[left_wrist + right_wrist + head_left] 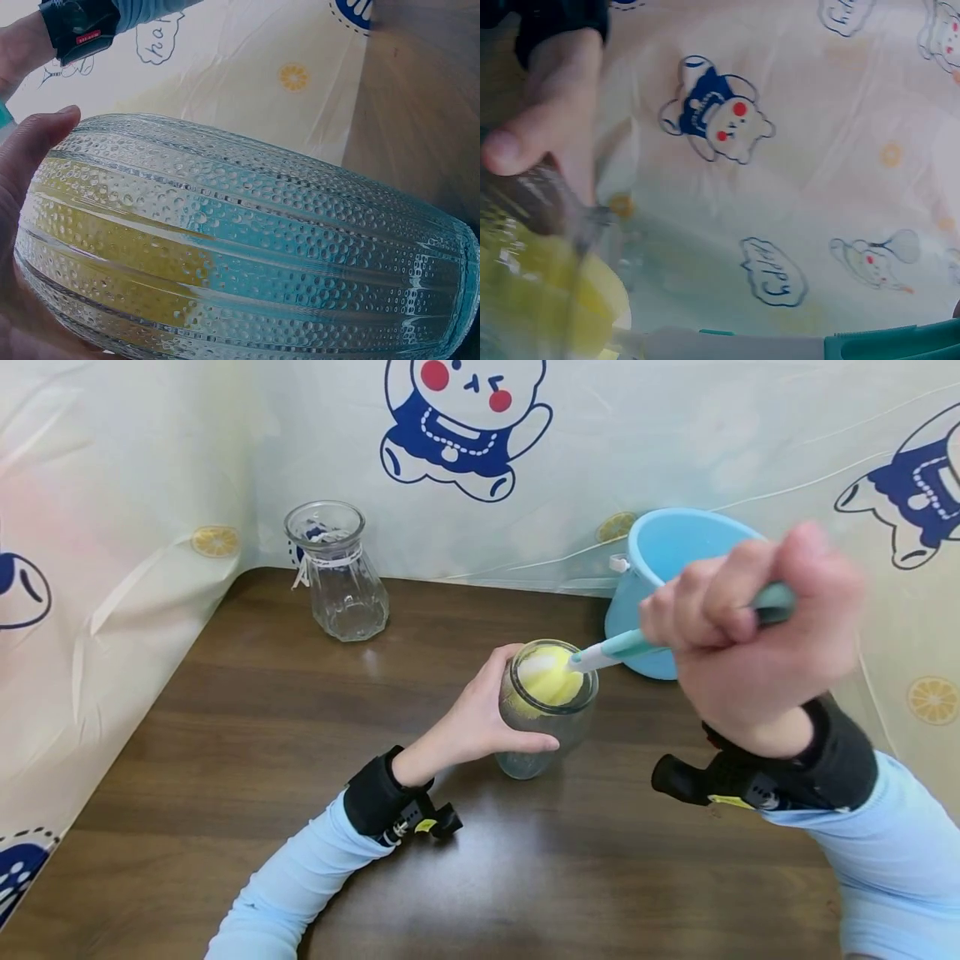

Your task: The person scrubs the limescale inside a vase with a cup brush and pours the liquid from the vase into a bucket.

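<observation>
My left hand (476, 718) wraps round a clear glass jar (573, 722), its thumb across the near side. In the left wrist view the jar's dimpled, ribbed wall (300, 247) lies large, with yellow showing through its mouth end. My right hand (757, 635) grips the teal and white handle (618, 647) of a sponge brush, raised to the right of the jar. The brush's yellow sponge head (551, 681) is inside the jar's mouth. In the right wrist view, the sponge (592, 300) and handle (892, 345) run along the bottom; the fingers are mostly out of frame.
A glass vase (348, 593) with a white string round its neck stands at the back left of the brown table (247, 760). Behind my right hand stands a light blue bucket (641, 585). A printed cloth (315, 435) hangs along the back and left sides.
</observation>
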A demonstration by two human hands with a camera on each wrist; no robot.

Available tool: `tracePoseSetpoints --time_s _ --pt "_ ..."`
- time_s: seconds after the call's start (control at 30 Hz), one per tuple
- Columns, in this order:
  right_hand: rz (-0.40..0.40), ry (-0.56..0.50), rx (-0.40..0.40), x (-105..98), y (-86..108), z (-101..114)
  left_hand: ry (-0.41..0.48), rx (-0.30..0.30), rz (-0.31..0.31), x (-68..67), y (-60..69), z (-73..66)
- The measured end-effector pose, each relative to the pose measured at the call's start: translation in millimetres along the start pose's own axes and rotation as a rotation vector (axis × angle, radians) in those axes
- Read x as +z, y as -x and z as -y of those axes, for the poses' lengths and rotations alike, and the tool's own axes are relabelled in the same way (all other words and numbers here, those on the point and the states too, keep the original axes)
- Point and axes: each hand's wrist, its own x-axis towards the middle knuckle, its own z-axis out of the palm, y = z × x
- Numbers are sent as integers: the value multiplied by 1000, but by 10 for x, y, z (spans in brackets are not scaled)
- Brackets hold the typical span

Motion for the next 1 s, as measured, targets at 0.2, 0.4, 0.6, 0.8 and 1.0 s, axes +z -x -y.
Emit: tracePoseSetpoints --time_s 0.2,0.4,0.6,0.8,1.0 --pt "23 182 19 21 63 -292 -16 7 6 16 1 -8" --pt "21 267 6 9 150 -493 -25 26 -1 18 -5 1" --pt "30 321 52 -44 179 -623 -31 20 2 -4 -7 -5" --pt "32 304 165 -68 160 -618 -15 19 2 -3 -12 -18" --pt "81 279 277 -161 231 -614 1 29 2 8 -17 -10"
